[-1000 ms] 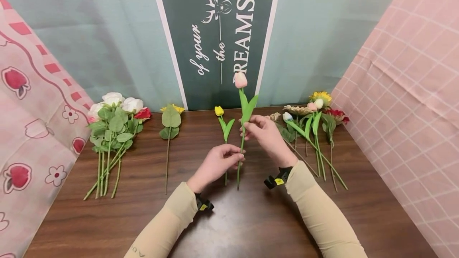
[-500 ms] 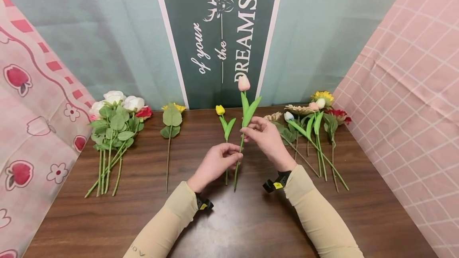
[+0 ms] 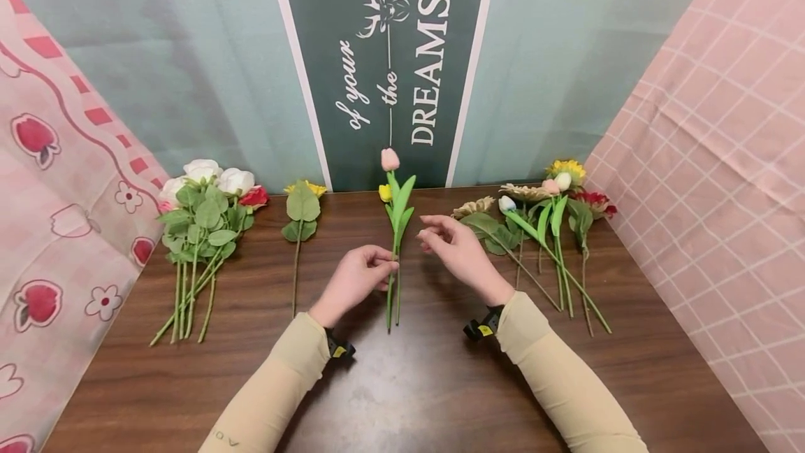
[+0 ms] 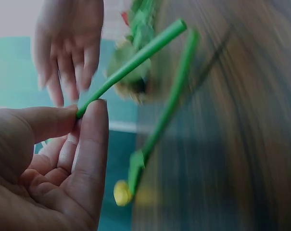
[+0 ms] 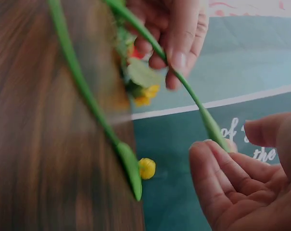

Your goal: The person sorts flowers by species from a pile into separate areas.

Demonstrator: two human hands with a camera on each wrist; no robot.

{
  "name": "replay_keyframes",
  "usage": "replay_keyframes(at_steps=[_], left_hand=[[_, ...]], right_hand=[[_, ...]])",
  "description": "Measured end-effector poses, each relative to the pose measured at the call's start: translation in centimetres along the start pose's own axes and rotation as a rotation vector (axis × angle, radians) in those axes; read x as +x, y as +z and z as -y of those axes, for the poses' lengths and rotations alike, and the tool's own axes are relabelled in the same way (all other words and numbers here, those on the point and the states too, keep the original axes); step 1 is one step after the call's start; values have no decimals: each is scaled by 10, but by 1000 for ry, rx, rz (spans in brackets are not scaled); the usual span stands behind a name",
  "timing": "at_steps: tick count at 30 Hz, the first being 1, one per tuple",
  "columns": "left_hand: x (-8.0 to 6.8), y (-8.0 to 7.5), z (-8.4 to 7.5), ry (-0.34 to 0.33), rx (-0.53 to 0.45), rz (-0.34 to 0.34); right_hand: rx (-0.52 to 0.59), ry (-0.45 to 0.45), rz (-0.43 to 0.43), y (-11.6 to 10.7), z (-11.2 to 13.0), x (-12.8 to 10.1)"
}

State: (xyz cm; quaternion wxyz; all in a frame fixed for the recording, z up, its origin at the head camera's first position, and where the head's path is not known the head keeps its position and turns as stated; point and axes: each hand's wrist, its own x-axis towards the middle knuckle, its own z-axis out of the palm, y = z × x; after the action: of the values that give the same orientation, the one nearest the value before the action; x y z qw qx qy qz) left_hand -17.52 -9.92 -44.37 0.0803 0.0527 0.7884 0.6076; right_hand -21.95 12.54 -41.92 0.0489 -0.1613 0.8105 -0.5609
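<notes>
One pink tulip (image 3: pixel 401 203) stands near the centre of the head view, your left hand (image 3: pixel 357 277) pinching its stem; your right hand (image 3: pixel 462 250), just beside, has relaxed fingers and holds nothing. A light pinch, lowered evenly, should avoid knocking the yellow tulip (image 3: pixel 385 193) on the table (image 3: pixel 402 397). The held bloom looks closed and pale, its leaves bright green.

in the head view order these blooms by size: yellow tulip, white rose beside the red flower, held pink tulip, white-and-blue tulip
1. White rose bloom, clearly largest
2. Pink tulip bloom
3. Yellow tulip bloom and white-and-blue tulip bloom: too alike to rank
</notes>
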Motion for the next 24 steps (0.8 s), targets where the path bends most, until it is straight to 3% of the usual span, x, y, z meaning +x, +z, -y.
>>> replay_keyframes(at_steps=[4,7,17,24], left_hand=[[4,-19,10,-81,89,-25],[7,-27,17,-135,134,-32],[15,-15,17,-236,155,29],[14,-15,9,-220,282,48]], right_hand=[[-228,-14,31,-7,-4,-5],[-315,-23,59,-10,-6,-7],[-408,1,120,-24,-24,-22],[-436,5,89,-45,-30,-29]])
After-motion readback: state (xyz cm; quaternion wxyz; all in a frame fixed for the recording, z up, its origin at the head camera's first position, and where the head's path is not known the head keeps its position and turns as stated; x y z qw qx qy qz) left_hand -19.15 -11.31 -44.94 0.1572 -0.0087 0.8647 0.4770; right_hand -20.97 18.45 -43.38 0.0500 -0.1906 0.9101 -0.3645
